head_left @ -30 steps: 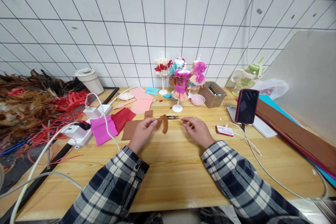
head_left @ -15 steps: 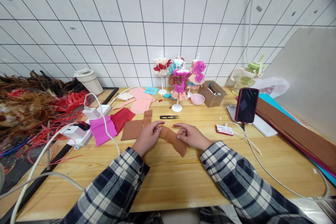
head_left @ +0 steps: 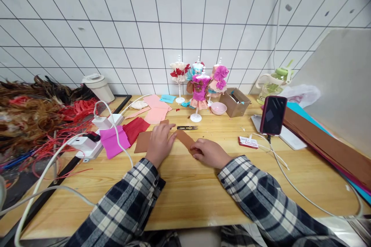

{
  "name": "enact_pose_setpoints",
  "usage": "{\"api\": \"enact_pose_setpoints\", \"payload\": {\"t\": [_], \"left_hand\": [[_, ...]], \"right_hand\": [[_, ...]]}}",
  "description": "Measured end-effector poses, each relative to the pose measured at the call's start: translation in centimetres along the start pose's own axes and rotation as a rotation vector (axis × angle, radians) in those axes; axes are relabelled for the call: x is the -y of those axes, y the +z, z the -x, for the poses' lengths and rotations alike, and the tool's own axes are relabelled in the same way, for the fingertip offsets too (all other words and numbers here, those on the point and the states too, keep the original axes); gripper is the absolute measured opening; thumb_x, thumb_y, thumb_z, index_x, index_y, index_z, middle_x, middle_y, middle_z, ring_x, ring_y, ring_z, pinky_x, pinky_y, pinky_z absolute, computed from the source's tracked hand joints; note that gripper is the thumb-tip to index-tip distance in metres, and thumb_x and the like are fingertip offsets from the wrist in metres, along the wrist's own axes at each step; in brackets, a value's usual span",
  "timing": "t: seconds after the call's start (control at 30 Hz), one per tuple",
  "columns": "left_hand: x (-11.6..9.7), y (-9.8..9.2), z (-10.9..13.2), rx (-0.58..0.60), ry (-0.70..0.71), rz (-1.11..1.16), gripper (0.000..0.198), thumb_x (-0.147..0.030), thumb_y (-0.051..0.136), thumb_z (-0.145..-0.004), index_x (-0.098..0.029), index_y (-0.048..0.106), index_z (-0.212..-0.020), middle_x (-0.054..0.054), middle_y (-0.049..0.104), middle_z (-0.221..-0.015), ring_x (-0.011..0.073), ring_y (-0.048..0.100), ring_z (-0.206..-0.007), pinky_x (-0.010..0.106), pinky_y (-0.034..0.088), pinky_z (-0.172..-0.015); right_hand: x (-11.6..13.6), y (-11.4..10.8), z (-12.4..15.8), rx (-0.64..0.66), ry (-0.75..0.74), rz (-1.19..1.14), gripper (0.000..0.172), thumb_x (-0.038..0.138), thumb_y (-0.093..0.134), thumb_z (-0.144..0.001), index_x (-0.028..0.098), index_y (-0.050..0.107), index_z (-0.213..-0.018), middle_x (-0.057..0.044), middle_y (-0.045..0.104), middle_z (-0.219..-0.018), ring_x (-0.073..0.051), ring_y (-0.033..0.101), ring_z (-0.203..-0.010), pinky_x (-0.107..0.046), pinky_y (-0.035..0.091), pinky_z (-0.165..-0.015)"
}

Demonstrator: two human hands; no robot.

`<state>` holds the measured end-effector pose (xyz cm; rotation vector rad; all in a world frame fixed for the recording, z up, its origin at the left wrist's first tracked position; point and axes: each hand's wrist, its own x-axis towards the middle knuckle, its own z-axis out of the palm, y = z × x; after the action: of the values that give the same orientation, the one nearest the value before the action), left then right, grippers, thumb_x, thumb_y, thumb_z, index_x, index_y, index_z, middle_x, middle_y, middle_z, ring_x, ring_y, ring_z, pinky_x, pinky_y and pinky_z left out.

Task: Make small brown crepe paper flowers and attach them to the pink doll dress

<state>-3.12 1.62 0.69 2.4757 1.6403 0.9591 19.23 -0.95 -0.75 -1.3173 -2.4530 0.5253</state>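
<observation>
Brown crepe strip [head_left: 183,137] lies flat on the wooden table [head_left: 185,200], slanting between your two hands. Your left hand [head_left: 159,142] rests palm down on its upper end, fingers stretched out, gripping nothing. Your right hand [head_left: 209,153] has its fingers curled over the lower end, pinching it. By my judgement the strip is only spread out: no fold, gather or cut shows. The snips [head_left: 187,127] lie untouched just beyond. The strip looks matte, smooth and thin.

The wooden table [head_left: 191,197] carries brown paper [head_left: 183,138], snips [head_left: 187,127] and a box [head_left: 234,103].
</observation>
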Motion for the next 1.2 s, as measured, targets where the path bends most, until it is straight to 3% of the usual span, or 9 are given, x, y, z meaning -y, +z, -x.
{"api": "enact_pose_setpoints", "payload": {"t": [0.13, 0.2, 0.3, 0.57, 0.77, 1.03, 1.2], "left_hand": [[-1.9, 0.2, 1.0, 0.290, 0.186, 0.156, 0.022, -0.034, 0.048, -0.089, -0.021, 0.065, -0.091, 0.006, 0.066, -0.089, 0.0198, 0.057, -0.088, 0.033, 0.043, -0.081], [-2.5, 0.5, 1.3, 0.417, 0.244, 0.193, 0.018, -0.034, 0.054, -0.085, -0.022, 0.067, -0.090, 0.004, 0.067, -0.090, 0.0196, 0.057, -0.088, 0.032, 0.043, -0.080], [-2.7, 0.8, 1.4, 0.493, 0.288, 0.199, 0.018, -0.034, 0.060, -0.082, -0.025, 0.069, -0.094, 0.004, 0.067, -0.097, 0.0202, 0.057, -0.092, 0.032, 0.043, -0.084], [-2.8, 0.1, 1.1, 0.475, 0.275, 0.097, 0.022, -0.042, 0.059, -0.080, -0.025, 0.071, -0.087, 0.005, 0.068, -0.092, 0.0214, 0.058, -0.089, 0.037, 0.039, -0.084], [-3.2, 0.0, 1.4, 0.486, 0.238, 0.040, 0.018, -0.035, 0.054, -0.085, -0.028, 0.070, -0.087, 0.000, 0.069, -0.093, 0.0189, 0.060, -0.091, 0.049, 0.022, -0.103], [-3.2, -0.3, 1.3, 0.487, 0.209, 0.012, 0.021, -0.044, 0.059, -0.080, -0.026, 0.069, -0.084, 0.000, 0.068, -0.092, 0.0198, 0.059, -0.091, 0.050, 0.021, -0.105], [-3.4, -0.3, 1.4, 0.479, 0.208, 0.002, 0.019, -0.040, 0.058, -0.081, -0.024, 0.068, -0.083, 0.001, 0.068, -0.090, 0.0197, 0.059, -0.091, 0.050, 0.021, -0.105]], "right_hand": [[0.5, 0.2, -0.2, -0.008, 0.011, -0.043, 0.022, 0.021, 0.060, -0.080, 0.024, 0.065, -0.102, -0.002, 0.064, -0.089, -0.015, 0.058, -0.082, -0.025, 0.039, -0.069], [0.3, 0.0, -0.2, -0.020, 0.008, -0.088, 0.020, 0.018, 0.059, -0.081, 0.023, 0.064, -0.099, -0.001, 0.065, -0.087, -0.015, 0.058, -0.082, -0.025, 0.039, -0.071], [-0.3, -0.2, -0.2, -0.045, 0.000, -0.109, 0.016, 0.016, 0.059, -0.080, 0.023, 0.065, -0.094, 0.000, 0.066, -0.089, -0.014, 0.059, -0.083, -0.025, 0.040, -0.073], [-0.5, -0.2, 0.0, 0.027, -0.068, 0.060, 0.015, 0.026, 0.056, -0.086, 0.025, 0.070, -0.090, -0.002, 0.065, -0.084, -0.015, 0.058, -0.085, -0.025, 0.040, -0.074], [0.1, -0.5, -0.1, -0.073, -0.071, 0.114, 0.015, 0.030, 0.055, -0.087, 0.025, 0.068, -0.093, -0.002, 0.064, -0.094, -0.015, 0.055, -0.089, -0.026, 0.039, -0.076], [0.0, -0.6, 0.0, 0.057, -0.059, 0.201, 0.019, 0.032, 0.052, -0.089, 0.024, 0.069, -0.093, -0.003, 0.062, -0.084, -0.017, 0.052, -0.087, -0.028, 0.037, -0.077], [1.1, -1.3, 0.1, -0.057, -0.057, 0.171, 0.017, 0.028, 0.057, -0.085, 0.021, 0.066, -0.098, -0.005, 0.059, -0.098, -0.018, 0.049, -0.094, -0.028, 0.037, -0.080]]}}
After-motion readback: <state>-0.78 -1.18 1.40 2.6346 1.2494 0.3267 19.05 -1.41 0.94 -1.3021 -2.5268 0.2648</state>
